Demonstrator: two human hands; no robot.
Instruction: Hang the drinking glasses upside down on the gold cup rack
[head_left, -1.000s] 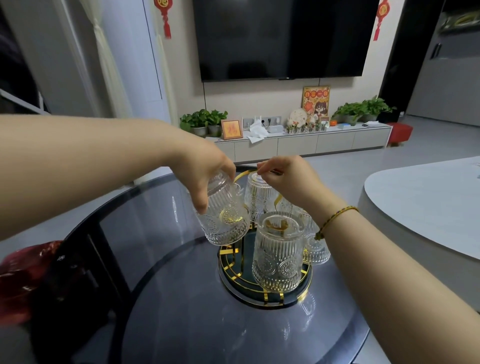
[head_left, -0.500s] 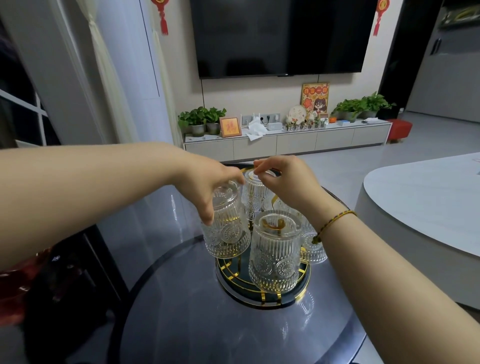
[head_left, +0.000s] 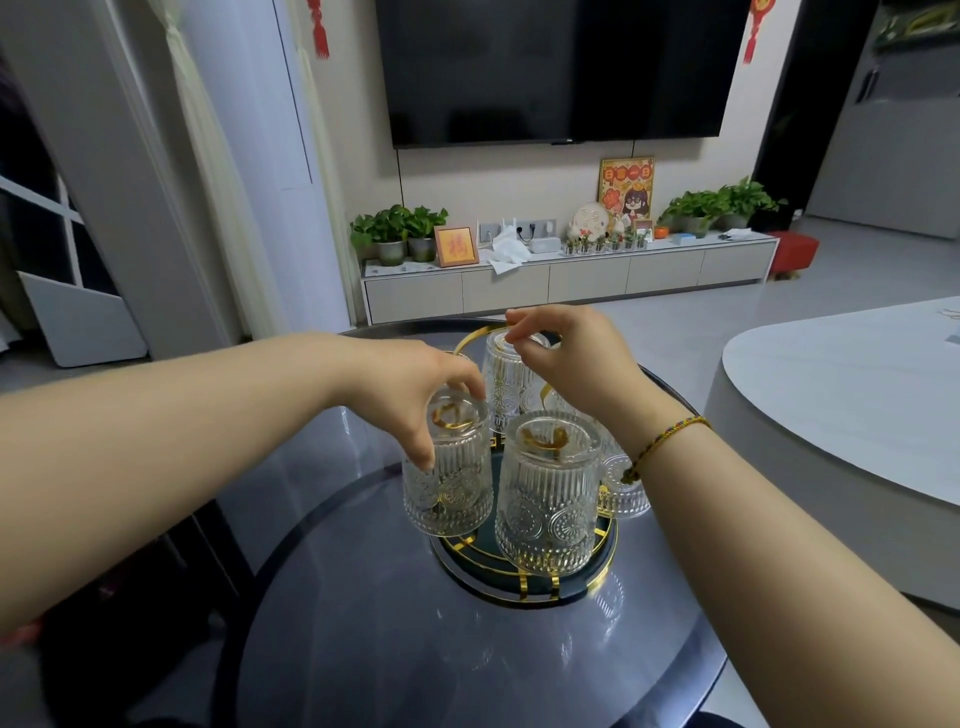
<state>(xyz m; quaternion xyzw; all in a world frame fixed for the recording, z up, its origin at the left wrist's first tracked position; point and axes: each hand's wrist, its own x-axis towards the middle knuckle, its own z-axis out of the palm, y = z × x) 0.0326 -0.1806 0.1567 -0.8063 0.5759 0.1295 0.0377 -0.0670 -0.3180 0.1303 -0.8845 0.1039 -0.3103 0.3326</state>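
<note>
Now the left hand (head_left: 415, 395) grips an inverted embossed glass (head_left: 448, 478) on its gold prong, right hand (head_left: 566, 358) pinching the rack's ring handle (head_left: 470, 338); next, let go gently.

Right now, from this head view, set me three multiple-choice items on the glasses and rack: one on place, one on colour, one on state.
1. Where is the left hand?
A. on the left glass
B. on the TV
C. flat on the table

2. What colour is the rack trim?
A. red
B. gold
C. white

3. How does the front glass stand?
A. upright, full
B. lying on its side
C. upside down on the rack

Key: 1 A, its fingers grip that glass's top; 2 B, gold bars cross the dark base; 3 C, its mouth faces down over a gold peg.
</note>
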